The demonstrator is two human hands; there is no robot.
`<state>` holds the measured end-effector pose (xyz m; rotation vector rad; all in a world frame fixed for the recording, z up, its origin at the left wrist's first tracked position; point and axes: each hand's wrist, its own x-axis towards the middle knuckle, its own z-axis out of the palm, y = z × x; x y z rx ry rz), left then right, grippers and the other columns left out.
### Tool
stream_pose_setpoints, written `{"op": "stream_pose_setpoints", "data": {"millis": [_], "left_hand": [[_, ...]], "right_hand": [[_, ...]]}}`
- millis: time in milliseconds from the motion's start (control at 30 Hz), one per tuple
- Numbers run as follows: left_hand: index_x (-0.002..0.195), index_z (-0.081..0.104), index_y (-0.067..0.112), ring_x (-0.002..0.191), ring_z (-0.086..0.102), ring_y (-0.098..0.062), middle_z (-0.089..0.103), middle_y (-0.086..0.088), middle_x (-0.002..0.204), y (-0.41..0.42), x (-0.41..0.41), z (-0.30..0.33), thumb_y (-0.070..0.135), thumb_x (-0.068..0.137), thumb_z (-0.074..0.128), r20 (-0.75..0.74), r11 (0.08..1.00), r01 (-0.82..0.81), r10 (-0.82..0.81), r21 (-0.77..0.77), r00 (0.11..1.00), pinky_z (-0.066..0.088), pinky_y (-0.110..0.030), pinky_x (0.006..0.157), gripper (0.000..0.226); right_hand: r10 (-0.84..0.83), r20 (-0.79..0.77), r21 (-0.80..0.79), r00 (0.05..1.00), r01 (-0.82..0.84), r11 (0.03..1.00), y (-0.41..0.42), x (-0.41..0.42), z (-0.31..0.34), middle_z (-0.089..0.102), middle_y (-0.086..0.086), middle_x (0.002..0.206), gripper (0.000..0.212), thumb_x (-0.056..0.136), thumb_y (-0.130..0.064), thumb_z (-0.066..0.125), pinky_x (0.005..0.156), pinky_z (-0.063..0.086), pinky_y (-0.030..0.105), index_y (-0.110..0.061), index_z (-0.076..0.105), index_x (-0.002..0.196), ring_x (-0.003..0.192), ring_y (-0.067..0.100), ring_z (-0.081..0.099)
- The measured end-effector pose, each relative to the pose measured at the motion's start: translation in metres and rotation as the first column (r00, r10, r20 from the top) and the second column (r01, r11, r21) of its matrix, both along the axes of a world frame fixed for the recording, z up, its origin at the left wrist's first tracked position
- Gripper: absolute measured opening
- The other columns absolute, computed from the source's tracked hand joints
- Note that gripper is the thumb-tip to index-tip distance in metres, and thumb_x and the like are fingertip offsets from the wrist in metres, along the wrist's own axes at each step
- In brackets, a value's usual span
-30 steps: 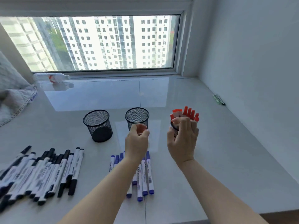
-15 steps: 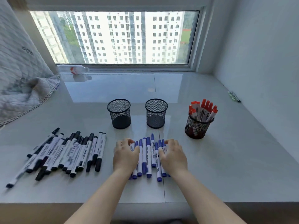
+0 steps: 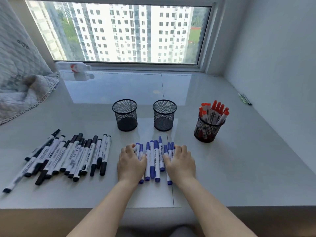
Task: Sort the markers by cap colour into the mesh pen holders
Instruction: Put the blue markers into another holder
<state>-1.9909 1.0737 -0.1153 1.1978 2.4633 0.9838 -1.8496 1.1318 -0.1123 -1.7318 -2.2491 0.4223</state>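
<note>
Left hand [image 3: 131, 164] and right hand [image 3: 181, 162] lie open, palms down, flanking and touching the blue-capped markers [image 3: 154, 159] on the table [image 3: 239, 168]; nothing gripped.

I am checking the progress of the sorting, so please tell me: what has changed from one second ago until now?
The right hand let go of the holder of red-capped markers, which now stands on the table. Both hands came down; with the left hand they press in on the blue-capped markers. The black-capped markers and the two empty holders stayed.
</note>
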Motion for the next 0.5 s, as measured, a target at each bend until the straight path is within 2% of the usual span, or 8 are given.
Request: {"op": "stream_pose_setpoints", "data": {"millis": [133, 300, 433, 500], "left_hand": [[0.122, 0.043, 0.007, 0.107, 0.049, -0.024, 0.051, -0.01, 0.119, -0.001, -0.003, 0.002, 0.029, 0.085, 0.056, -0.002, 1.0, 0.004, -0.004, -0.028, 1.0, 0.041, -0.033, 0.088, 0.045], [0.106, 0.049, 0.007, 0.086, 0.049, -0.023, 0.056, -0.01, 0.101, 0.002, -0.007, 0.008, 0.03, 0.086, 0.052, -0.05, 0.99, 0.035, -0.042, -0.134, 0.998, 0.042, -0.031, 0.075, 0.031], [0.101, 0.051, 0.005, 0.083, 0.05, -0.026, 0.057, -0.011, 0.097, 0.006, -0.011, 0.012, 0.03, 0.086, 0.051, -0.071, 0.976, 0.041, -0.057, -0.215, 0.996, 0.04, -0.032, 0.072, 0.029], [0.096, 0.051, 0.004, 0.08, 0.049, -0.027, 0.056, -0.012, 0.094, 0.007, -0.012, 0.013, 0.028, 0.086, 0.048, -0.074, 0.97, 0.041, -0.061, -0.238, 0.995, 0.038, -0.032, 0.069, 0.026]], "right_hand": [[-0.018, 0.072, -0.027, 0.997, 0.02, 0.999, 0.004, 0.0, 0.004, 0.043, 0.009, 0.122, 0.05, 0.093, -0.045, 0.032, 0.089, 0.037, 0.035, -0.005, 0.039, 0.124, 0.11, 0.026, 0.044], [-0.025, 0.121, -0.084, 0.992, 0.035, 0.996, 0.008, 0.002, 0.009, 0.047, 0.012, 0.123, 0.054, 0.093, -0.048, 0.033, 0.089, 0.039, 0.035, -0.003, 0.039, 0.123, 0.112, 0.027, 0.046], [-0.022, 0.158, -0.147, 0.987, 0.045, 0.988, 0.009, -0.001, 0.013, 0.048, 0.013, 0.122, 0.053, 0.094, -0.047, 0.03, 0.076, 0.041, 0.034, -0.003, 0.04, 0.122, 0.106, 0.031, 0.055], [-0.023, 0.162, -0.169, 0.986, 0.051, 0.984, 0.01, -0.002, 0.014, 0.051, 0.014, 0.121, 0.051, 0.095, -0.045, 0.03, 0.08, 0.042, 0.035, -0.002, 0.042, 0.12, 0.107, 0.032, 0.056]]}}
